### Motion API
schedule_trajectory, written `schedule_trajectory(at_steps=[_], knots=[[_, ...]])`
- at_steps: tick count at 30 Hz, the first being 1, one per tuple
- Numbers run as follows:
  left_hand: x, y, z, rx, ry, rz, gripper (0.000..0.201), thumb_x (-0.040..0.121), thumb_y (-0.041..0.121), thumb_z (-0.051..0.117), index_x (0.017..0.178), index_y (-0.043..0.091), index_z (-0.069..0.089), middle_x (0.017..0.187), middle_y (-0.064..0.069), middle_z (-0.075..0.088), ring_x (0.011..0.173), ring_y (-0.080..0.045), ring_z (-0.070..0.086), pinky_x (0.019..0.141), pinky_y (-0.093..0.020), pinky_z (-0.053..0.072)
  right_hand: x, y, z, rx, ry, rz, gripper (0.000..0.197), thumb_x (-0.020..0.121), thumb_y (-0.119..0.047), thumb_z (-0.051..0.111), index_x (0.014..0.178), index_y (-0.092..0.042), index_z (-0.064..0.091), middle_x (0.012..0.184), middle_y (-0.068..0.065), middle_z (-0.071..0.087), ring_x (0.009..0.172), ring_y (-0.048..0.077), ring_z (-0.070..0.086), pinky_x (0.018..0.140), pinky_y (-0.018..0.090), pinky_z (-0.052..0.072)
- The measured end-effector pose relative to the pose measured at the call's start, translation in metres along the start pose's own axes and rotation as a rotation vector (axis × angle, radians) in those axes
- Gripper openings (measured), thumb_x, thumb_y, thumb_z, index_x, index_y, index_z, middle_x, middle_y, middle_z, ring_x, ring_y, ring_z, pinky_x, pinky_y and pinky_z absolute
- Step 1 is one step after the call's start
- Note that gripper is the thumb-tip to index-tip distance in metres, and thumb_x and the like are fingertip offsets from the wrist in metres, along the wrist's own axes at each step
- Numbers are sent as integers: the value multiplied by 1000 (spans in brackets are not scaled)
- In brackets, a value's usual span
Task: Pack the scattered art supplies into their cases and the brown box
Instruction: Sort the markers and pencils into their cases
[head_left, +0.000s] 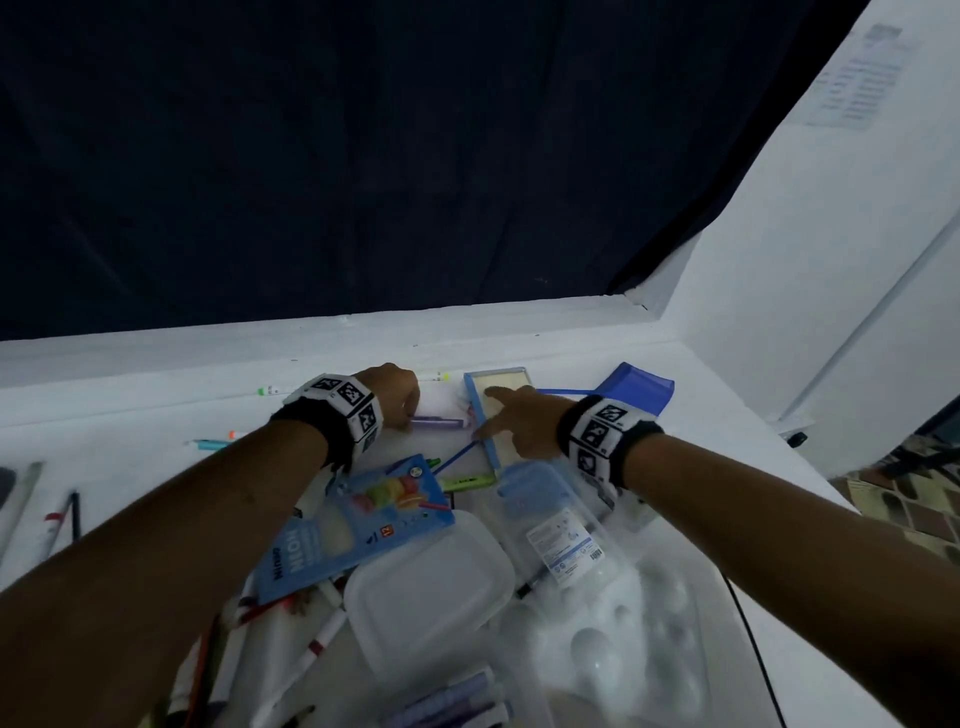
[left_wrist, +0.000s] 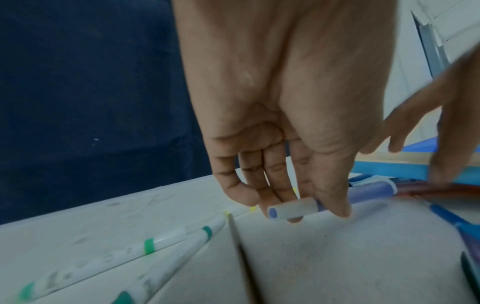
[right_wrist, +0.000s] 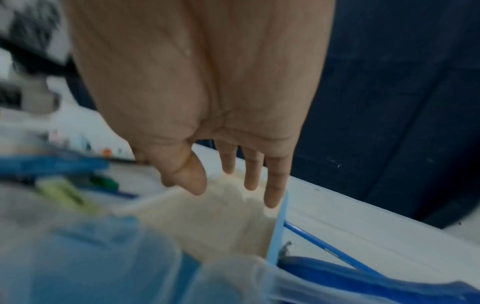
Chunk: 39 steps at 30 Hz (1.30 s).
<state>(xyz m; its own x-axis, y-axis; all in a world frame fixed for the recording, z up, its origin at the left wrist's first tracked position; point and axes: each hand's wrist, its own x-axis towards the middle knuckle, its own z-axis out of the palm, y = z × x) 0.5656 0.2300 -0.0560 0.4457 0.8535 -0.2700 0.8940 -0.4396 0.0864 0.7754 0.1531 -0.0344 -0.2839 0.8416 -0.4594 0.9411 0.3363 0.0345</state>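
"While that clear plastic lidded tub (head_left: 431, 587) and the white paint palette (head_left: 623, 649) crowd the near edge at six o'clock, where's the job?"

"Further out, toward twelve. The left hand (head_left: 392, 395) pinches a purple marker with a pale cap (left_wrist: 293, 208), thumb and fingertips curled on its cap end; it lies low on the white table (head_left: 156, 415)."

"And the right hand (head_left: 511, 423)?"

"Fingers straight and spread, holding nothing, over the shallow light-blue tray with a cream lining (head_left: 498, 384); whether they touch it, I cannot tell."

"How to do it well?"

"Lift the marker level, swing it toward three o'clock, lay it along the tray's length. I'd steady the tray's rim so it doesn't slide. The brown box isn't in view."
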Motion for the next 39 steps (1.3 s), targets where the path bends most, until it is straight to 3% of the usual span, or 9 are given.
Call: schedule_trajectory(at_steps=[4, 6, 8, 11, 15, 19, 23, 30, 39], knots=[[-17, -26, 5, -21, 7, -35, 16, 83, 22, 74, 97, 15, 72, 106, -6, 66, 97, -27, 64, 76, -30, 50, 14, 4, -1, -192, 45, 75, 44, 94, -16, 50, 138, -17, 48, 150, 16, 28, 123, 38, 45, 101, 47, 44], [-23, -36, 10, -45, 17, -42, 13, 82, 20, 74, 94, 15, 74, 106, -6, 69, 94, -26, 65, 78, -31, 53, 12, 9, -6, -141, 102, 123, 25, 96, -20, 47, 110, -3, 59, 124, 17, 49, 97, 32, 54, 87, 42, 50], [-27, -39, 15, -71, 14, -47, 16, 82, 21, 75, 96, 14, 74, 104, -5, 69, 94, -25, 65, 78, -30, 53, 9, 12, -9, -90, 115, 139, 34, 99, -24, 42, 72, -5, 51, 85, 13, 54, 79, 28, 52, 70, 34, 44], [-27, -39, 18, -111, 27, -49, 18, 81, 23, 77, 96, 13, 74, 103, -6, 70, 93, -24, 65, 77, -30, 52, 13, 20, -10, -3, 124, 189, 39, 98, -20, 44, 60, -13, 39, 63, 5, 44, 75, 26, 49, 70, 32, 41], [-25, -37, 21, -138, 26, -57, 19, 78, 24, 79, 94, 14, 74, 100, -6, 70, 92, -24, 66, 77, -31, 53, 42, 24, -7, 84, 130, 268, 33, 98, -26, 39, 68, -14, 38, 81, 11, 52, 86, 29, 46, 83, 37, 47], [-25, -40, 22, -150, 34, -56, 19, 77, 25, 80, 92, 15, 75, 100, -6, 71, 91, -24, 66, 80, -34, 56, 57, 15, -8, 152, 105, 252, 40, 101, -36, 38, 73, -9, 47, 76, 8, 53, 80, 27, 51, 73, 31, 36], [-26, -41, 23, -152, 36, -55, 20, 76, 27, 81, 92, 16, 75, 101, -6, 70, 90, -24, 66, 79, -34, 56, 63, 14, -4, 221, 120, 173, 37, 101, -38, 40, 101, -5, 57, 102, 13, 62, 95, 29, 57, 81, 36, 44], [-32, -36, 23, -162, 37, -55, 22, 78, 25, 79, 97, 14, 75, 106, -7, 69, 94, -25, 65, 80, -30, 54, 71, -2, 4, 71, 195, 169, 30, 90, -39, 59, 91, -11, 49, 96, 9, 61, 86, 26, 56, 71, 32, 45], [-58, -40, 15, -266, 121, -88, 12, 83, 22, 74, 92, 15, 74, 103, -4, 69, 93, -22, 64, 72, -24, 44, 78, -12, 3, 45, 205, 185, 31, 84, -35, 70, 100, -10, 65, 100, 9, 67, 88, 26, 62, 71, 31, 48]])
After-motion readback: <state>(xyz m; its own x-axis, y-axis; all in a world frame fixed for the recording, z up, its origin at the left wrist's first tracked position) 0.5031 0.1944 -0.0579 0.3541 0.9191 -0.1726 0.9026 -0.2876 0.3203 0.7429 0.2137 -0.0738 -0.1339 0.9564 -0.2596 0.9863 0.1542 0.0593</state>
